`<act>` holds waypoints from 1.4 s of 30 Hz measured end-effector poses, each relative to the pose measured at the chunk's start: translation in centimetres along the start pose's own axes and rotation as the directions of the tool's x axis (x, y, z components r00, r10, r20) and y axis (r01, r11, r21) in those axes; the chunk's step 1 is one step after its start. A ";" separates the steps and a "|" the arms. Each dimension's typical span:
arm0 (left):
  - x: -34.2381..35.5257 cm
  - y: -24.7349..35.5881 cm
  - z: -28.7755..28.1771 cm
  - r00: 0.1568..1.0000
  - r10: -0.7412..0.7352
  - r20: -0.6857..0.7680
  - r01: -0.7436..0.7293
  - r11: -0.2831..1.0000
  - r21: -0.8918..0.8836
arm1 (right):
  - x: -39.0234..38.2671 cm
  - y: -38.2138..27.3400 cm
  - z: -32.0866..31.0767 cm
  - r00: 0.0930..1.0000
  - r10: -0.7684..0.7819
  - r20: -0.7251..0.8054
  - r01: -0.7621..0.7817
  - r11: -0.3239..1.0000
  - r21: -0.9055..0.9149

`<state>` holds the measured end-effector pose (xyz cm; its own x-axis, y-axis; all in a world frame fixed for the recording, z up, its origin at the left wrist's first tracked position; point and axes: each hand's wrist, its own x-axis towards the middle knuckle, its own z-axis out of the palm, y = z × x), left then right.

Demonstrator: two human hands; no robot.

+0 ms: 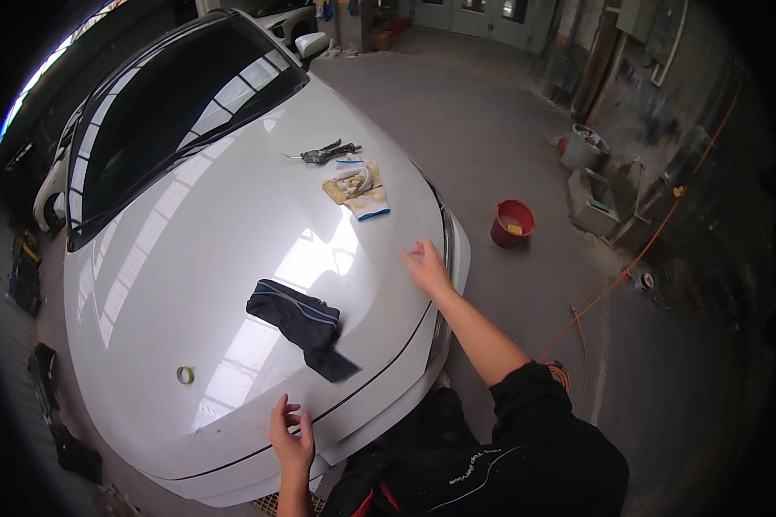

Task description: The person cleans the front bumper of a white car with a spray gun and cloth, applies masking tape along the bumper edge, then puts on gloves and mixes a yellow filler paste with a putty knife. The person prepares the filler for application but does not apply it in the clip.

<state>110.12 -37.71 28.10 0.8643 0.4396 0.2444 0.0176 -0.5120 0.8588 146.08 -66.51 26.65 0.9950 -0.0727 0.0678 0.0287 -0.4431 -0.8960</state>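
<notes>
I stand at the front of a white car, both hands over its hood (172, 284). My left hand (293, 438) is near the hood's front edge, fingers loosely bent and apart, holding nothing. Over the headlight side, my right hand (427, 268) is open, its fingers partly bent and nothing visible in them. Between the hands lies a folded dark cloth item (295, 320) with blue piping. Farther up the hood, stained work gloves (355, 185) rest beside a black air blow gun (323, 152) with a thin nozzle. A small green tape roll (185, 375) sits left of the dark cloth.
A red bucket (513, 224) with something yellow inside stands on the floor to the right. Beyond it are a grey pail (585, 148) and a concrete basin (591, 202). An orange hose (608, 289) runs along the floor. Dark car parts (56, 414) lie at the left.
</notes>
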 end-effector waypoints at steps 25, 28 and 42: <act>-4.2 18.6 21.3 0.672 -0.620 -0.405 0.237 0.698 -0.675 | -9.7 -6.4 -1.5 0.052 -0.265 0.963 -0.725 0.654 0.219; -11.5 19.5 20.0 0.440 -0.686 -0.580 0.305 0.721 -0.622 | -14.5 -4.1 0.7 -0.235 -0.145 0.961 -0.681 0.730 -0.056; -48.5 20.7 11.7 -0.435 -0.460 -0.774 0.096 0.831 -0.548 | -47.0 -6.2 2.2 -0.505 0.036 0.862 -0.317 0.922 -0.224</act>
<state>74.45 -78.33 28.76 -0.7728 0.6159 -0.1530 -0.1781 0.0209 0.9838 99.35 -58.32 28.06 -0.4192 0.7913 -0.4452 -0.3099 -0.5856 -0.7490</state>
